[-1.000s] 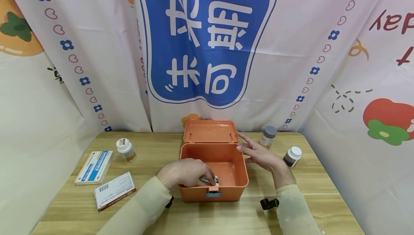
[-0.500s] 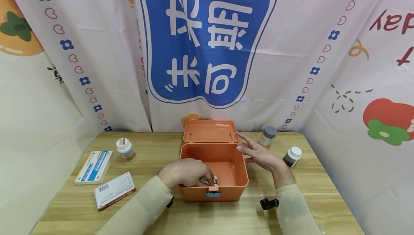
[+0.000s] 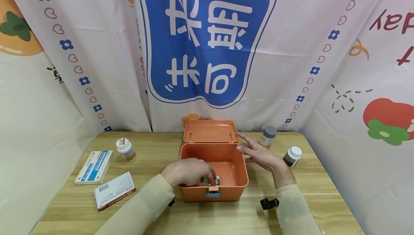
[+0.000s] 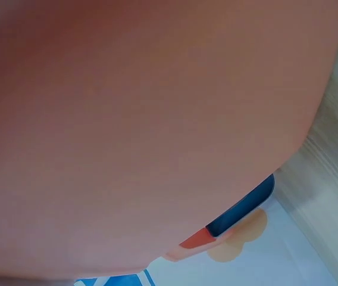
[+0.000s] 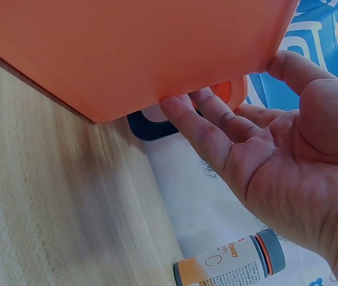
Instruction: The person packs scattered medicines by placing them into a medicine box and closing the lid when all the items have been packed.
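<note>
More of the small item (image 3: 217, 180) shows in the left hand's (image 3: 193, 172) gripping fingers; right fingers (image 5: 205, 136) stay apart.

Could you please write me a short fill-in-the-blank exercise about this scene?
The left hand is inside the orange box, whose lid stands ____.
On the right, the rear bottle has a ____ cap.
The number of flat cartons lying on the table is ____.
Missing words: open; grey; two.
</note>
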Motion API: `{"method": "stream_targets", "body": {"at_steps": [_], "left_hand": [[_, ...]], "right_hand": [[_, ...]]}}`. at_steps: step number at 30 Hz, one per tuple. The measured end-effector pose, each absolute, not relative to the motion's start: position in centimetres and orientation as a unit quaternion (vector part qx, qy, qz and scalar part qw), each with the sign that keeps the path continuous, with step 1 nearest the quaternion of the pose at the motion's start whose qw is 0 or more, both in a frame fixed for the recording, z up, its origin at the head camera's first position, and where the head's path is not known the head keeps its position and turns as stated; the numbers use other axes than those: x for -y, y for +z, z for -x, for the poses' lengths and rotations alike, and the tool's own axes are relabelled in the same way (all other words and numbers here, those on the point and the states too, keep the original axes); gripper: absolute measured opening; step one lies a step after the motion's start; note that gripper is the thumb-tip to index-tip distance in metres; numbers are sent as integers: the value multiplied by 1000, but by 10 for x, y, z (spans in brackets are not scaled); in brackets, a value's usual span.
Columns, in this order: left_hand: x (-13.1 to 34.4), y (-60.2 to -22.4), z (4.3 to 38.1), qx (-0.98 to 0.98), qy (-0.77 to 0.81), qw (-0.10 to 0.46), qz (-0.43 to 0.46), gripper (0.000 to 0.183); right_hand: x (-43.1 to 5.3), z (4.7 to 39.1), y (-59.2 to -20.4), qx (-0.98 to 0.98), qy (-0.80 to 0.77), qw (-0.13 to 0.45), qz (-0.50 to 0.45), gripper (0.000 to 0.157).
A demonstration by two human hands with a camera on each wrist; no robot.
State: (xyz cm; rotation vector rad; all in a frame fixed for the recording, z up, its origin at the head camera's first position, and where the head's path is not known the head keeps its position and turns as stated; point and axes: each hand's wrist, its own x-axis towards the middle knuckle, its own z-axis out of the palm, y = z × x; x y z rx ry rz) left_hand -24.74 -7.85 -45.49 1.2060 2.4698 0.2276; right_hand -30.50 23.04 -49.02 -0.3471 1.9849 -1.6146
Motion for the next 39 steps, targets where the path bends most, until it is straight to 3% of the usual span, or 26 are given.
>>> {"method": "stream_targets", "body": {"at_steps": [18, 27, 39], "left_hand": [[76, -454, 249, -881, 88, 212, -413, 20], [79, -451, 249, -878, 104, 200, -422, 40], [88, -441, 248, -892, 112, 178, -401, 42]], "right_hand": [[-229, 304, -486, -744, -596, 272, 129, 80], [-228, 304, -487, -744, -598, 270, 125, 79], [-228, 309, -486, -746, -593, 274, 132, 80]]}}
